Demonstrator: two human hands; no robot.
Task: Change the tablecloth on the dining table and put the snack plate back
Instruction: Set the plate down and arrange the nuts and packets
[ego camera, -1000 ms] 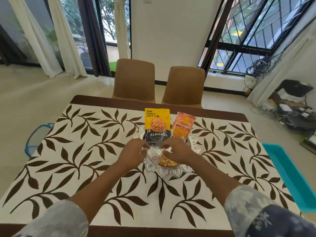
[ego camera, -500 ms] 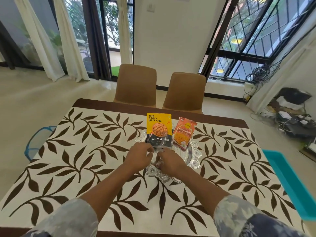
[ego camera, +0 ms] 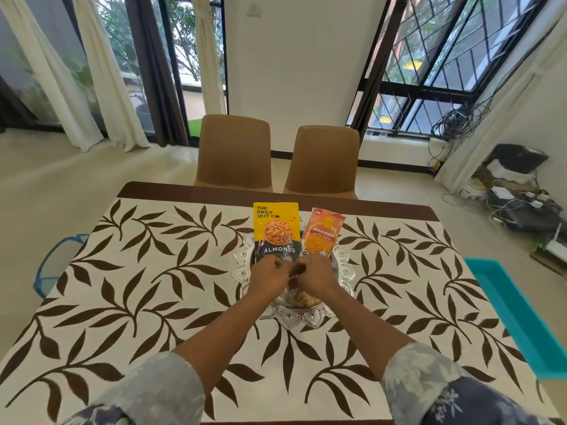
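A white tablecloth with brown leaves (ego camera: 147, 305) covers the dining table. At its middle sits an ornate silver snack plate (ego camera: 296, 317). A yellow almonds packet (ego camera: 276, 231) and an orange garlic bhujia packet (ego camera: 323, 236) stand at the plate's far side. My left hand (ego camera: 269, 279) and my right hand (ego camera: 316, 277) are close together over the plate, fingers pinched on a clear packet of pale nuts (ego camera: 306, 299), which they mostly hide.
Two brown chairs (ego camera: 234, 154) (ego camera: 324, 161) stand at the table's far edge. A turquoise tray (ego camera: 521, 320) lies beside the table on the right, a blue-rimmed basket (ego camera: 50, 268) on the floor at left. Cables and boxes (ego camera: 515, 194) clutter the right wall.
My hands have drawn closer together and shifted toward the far side of the plate, up against the standing packets. The clear nut packet now shows just below them.
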